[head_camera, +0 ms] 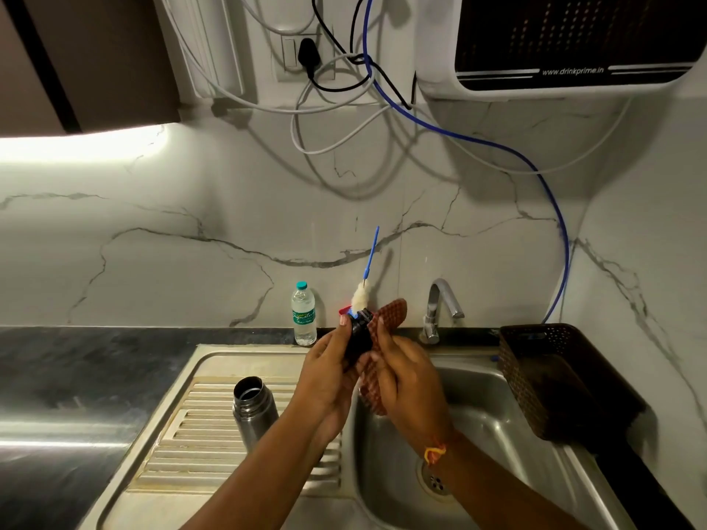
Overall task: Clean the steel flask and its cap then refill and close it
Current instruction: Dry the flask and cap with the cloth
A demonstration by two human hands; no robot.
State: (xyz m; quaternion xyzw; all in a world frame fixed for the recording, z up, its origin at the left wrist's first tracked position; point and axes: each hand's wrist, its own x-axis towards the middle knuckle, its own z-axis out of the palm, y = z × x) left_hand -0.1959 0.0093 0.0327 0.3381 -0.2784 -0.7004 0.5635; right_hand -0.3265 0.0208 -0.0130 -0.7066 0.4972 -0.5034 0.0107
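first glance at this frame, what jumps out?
Over the sink, the left hand grips the black cap while the right hand holds a reddish-brown scrub pad against it. The steel flask stands open on the drainboard to their left. Above, a tangle of cables hangs beside the wall-mounted water purifier.

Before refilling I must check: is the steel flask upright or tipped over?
Upright: the steel flask stands on the drainboard, open mouth up.
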